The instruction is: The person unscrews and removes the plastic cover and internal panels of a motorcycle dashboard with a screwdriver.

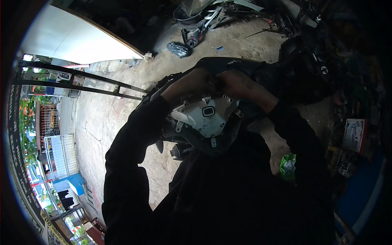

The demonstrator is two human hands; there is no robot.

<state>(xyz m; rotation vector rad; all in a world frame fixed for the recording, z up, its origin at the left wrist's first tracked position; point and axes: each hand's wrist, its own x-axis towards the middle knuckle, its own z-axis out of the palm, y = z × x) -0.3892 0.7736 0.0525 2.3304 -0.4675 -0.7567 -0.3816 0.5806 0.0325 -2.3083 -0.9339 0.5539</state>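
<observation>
A dark motorcycle (241,63) stands right in front of me, its bodywork partly stripped. On its near end is a light grey panel (212,118) with a square dark-rimmed piece and several mounting tabs. My left hand (200,81) and my right hand (237,83) meet just beyond the panel's far edge, nearly touching. Both have their fingers curled in. Deep shadow hides the fingertips and whatever small thing they may hold. A dark cylinder (181,151), apparently the exhaust muffler, juts out at the panel's lower left.
Loose parts and a black basin (190,14) lie on the concrete floor at the far side, near a crumpled dark plastic bag (179,49). A metal frame (98,83) stands to the left. At right are a green bag (288,164) and a white-and-red box (354,134).
</observation>
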